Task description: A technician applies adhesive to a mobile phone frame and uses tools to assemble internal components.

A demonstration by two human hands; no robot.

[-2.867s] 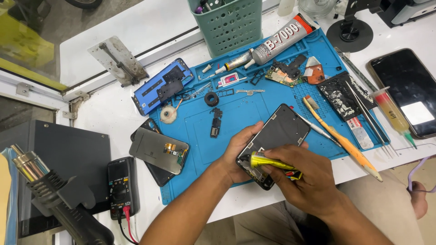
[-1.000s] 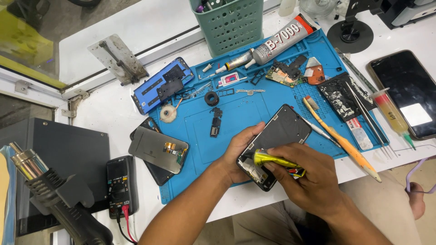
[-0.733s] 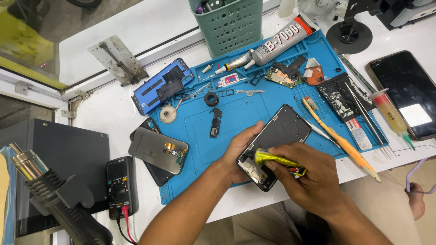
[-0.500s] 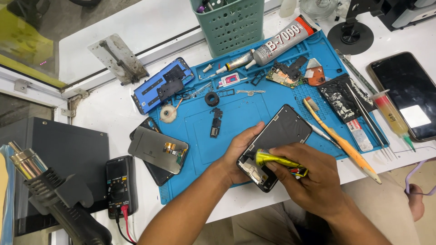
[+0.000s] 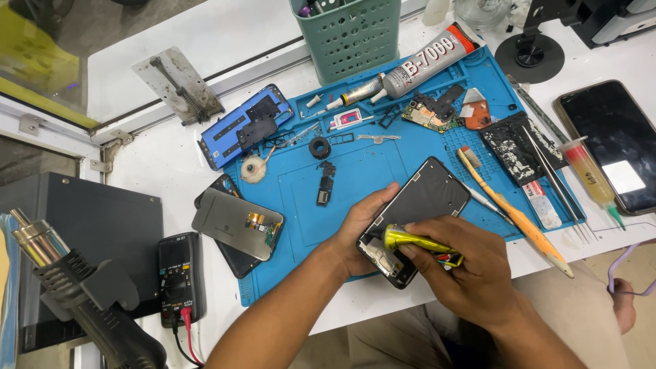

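Two hands meet over the near edge of the blue mat (image 5: 355,198) in the head view. Left hand (image 5: 359,229) cups the open phone (image 5: 417,219) from its left side, thumb stretched along the frame, fingers under. The phone's long axis runs diagonally, lower end toward the person, upper end pointing up and right across the mat. Right hand (image 5: 471,270) pinches a yellow tool (image 5: 413,240), its tip pointing left onto the phone's lower end, fingers closed around the handle.

Just right of the phone lies an orange toothbrush (image 5: 516,215), along the same slant, with tweezers (image 5: 553,181) and a syringe (image 5: 593,174) beyond. Up-mat sits a grey glue tube (image 5: 427,61) with an orange cap end, against a green basket (image 5: 355,34). A dark phone (image 5: 615,143) lies off the mat, far right. Left of the mat: a screen panel (image 5: 236,222), a black multimeter (image 5: 179,273) with red and black leads, a heat gun (image 5: 82,301).
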